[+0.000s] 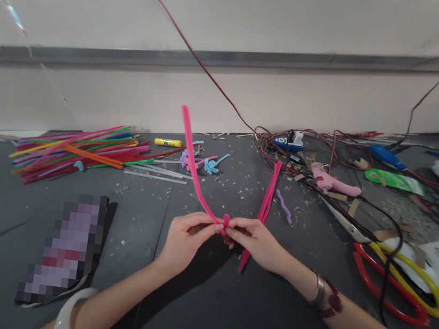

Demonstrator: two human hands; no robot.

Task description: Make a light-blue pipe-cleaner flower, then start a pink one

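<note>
Between my two hands is a pink pipe cleaner (pixel 192 165), its long free end rising up and to the left, its other end bent into a small loop. My left hand (pixel 189 236) pinches it just left of the loop. The fingertips of my right hand (pixel 255 242) close on the loop itself, and part of it is hidden behind them. Several more pink pipe cleaners (pixel 269 192) lie on the dark table, running behind my right hand. A short wavy purple piece (pixel 284 207) rests just right of them.
A heap of coloured pipe cleaners (pixel 83 154) lies at the left, beside a yellow glue stick (pixel 168 142) and a blue pipe-cleaner flower (pixel 211 167). Tangled cables, a pink glue gun (pixel 334 183) and scissors with red and yellow handles (pixel 392 295) crowd the right side.
</note>
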